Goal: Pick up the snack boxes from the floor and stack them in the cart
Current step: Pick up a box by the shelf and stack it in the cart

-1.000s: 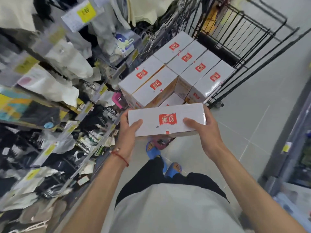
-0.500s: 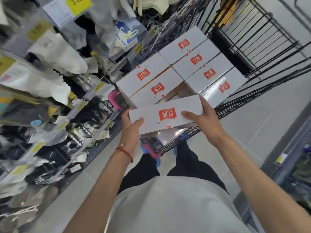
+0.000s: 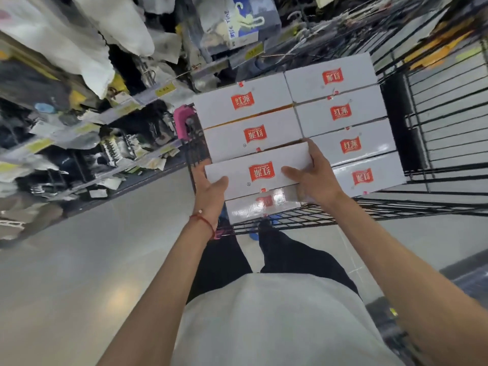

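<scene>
Holds a white rectangular cardboard snack box with a red label (image 3: 257, 171) level over the near left part of a black wire cart (image 3: 412, 204), gripped at both short ends. At the left end, the left hand (image 3: 211, 191), thumb laid over the top face, fingers hidden beneath. At the right end, the right hand (image 3: 314, 178), thumb across the top near the label, fingers curled round the end. Round the left wrist, a thin red string bracelet (image 3: 203, 220).

Directly under the snack box, another white box with a glossy top (image 3: 264, 203), only its near strip in view; cannot tell whether touching or just apart. Beyond the snack box, in the cart's left column, two more white boxes with red labels (image 3: 243, 101) (image 3: 254, 134), long sides touching. In the right column, four more labelled boxes (image 3: 340, 112) in a row from far to near, long sides pressed together, the nearest just beside the right hand.

On the cart's left edge, a pink plastic handle piece (image 3: 183, 121). Left of the cart, store shelves crowded with packaged goods and yellow price tags (image 3: 66, 143), blurred. Below, pale grey glossy floor (image 3: 79, 273), a white shirt (image 3: 264, 326), black trousers (image 3: 221, 262) and a blue shoe (image 3: 254, 235) showing past the cart's near wires.
</scene>
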`<action>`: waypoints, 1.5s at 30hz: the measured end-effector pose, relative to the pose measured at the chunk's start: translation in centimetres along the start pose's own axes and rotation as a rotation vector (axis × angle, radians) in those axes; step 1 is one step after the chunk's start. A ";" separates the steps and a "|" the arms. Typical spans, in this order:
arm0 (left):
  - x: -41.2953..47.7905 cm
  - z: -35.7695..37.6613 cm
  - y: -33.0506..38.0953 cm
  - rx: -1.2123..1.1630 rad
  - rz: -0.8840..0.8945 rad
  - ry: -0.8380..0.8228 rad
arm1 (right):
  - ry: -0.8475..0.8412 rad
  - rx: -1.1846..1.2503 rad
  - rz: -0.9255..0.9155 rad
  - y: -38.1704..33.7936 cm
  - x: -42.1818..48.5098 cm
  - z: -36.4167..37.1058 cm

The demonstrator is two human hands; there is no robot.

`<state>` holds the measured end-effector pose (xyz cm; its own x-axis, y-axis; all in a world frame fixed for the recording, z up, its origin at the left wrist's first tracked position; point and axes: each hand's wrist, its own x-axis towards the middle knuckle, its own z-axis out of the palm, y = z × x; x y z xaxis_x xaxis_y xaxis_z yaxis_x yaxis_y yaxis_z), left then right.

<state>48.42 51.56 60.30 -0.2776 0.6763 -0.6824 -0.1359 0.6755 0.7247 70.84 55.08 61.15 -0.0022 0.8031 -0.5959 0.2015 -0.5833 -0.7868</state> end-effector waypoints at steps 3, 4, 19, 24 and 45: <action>0.8 0.8 -0.5 0.011 -0.022 0.059 | 0.035 -0.065 0.028 0.5 1.9 0.1; 1.1 0.9 -0.7 0.019 -0.037 0.080 | 0.047 -0.091 0.028 0.5 2.2 0.2; 2.3 2.0 -1.5 0.134 -0.099 0.102 | 0.324 -0.305 -0.119 1.3 0.8 -0.2; 2.0 2.3 -1.5 0.223 -0.106 0.065 | 0.265 -0.666 -0.048 3.4 1.2 -0.6; 1.2 3.3 -1.2 0.187 -0.104 0.151 | 0.162 -1.046 -0.090 5.0 0.6 -1.7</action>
<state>51.41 52.54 58.32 -0.4120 0.5582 -0.7202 0.0031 0.7913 0.6115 73.47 52.87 57.09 0.0558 0.8897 -0.4532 0.9495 -0.1876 -0.2515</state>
